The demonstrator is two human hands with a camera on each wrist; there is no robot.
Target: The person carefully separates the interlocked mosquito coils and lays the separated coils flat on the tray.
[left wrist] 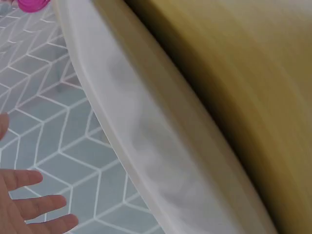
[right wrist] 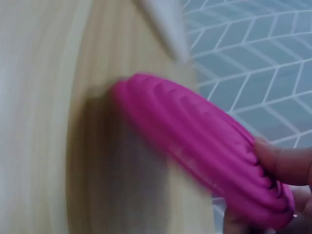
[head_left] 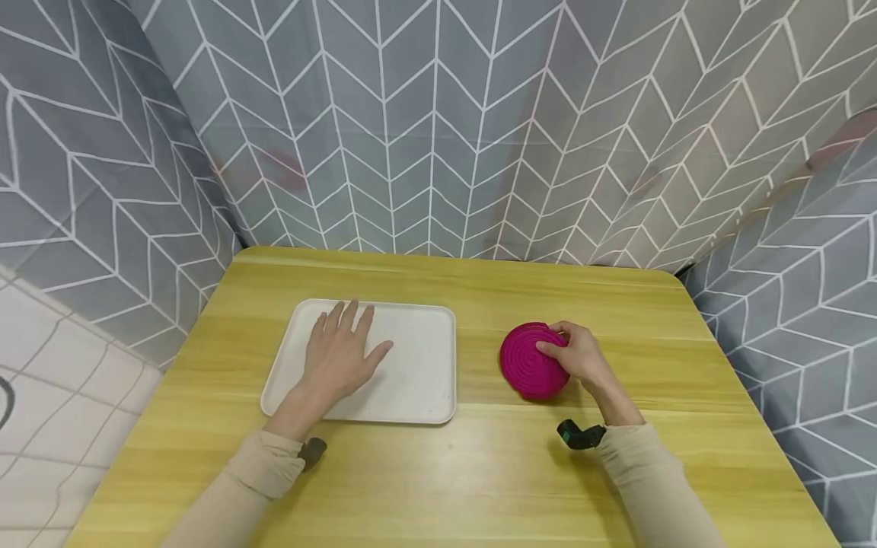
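Note:
A magenta round disc with concentric ridges is in my right hand, right of the table's middle. The thumb lies on its ridged top and the other fingers go beneath its right edge. In the right wrist view the disc looks thick and tilted, with a shadow on the wood below. My left hand is over the left half of a white rectangular tray, palm down with fingers spread and nothing held. The left wrist view shows its fingers straight beside the tray's pale rim.
Both lie on a yellow wood-grain table. A grey chevron-patterned curtain hangs behind the far edge and along both sides. A dark wrist device sticks out inward from the right sleeve, another from the left.

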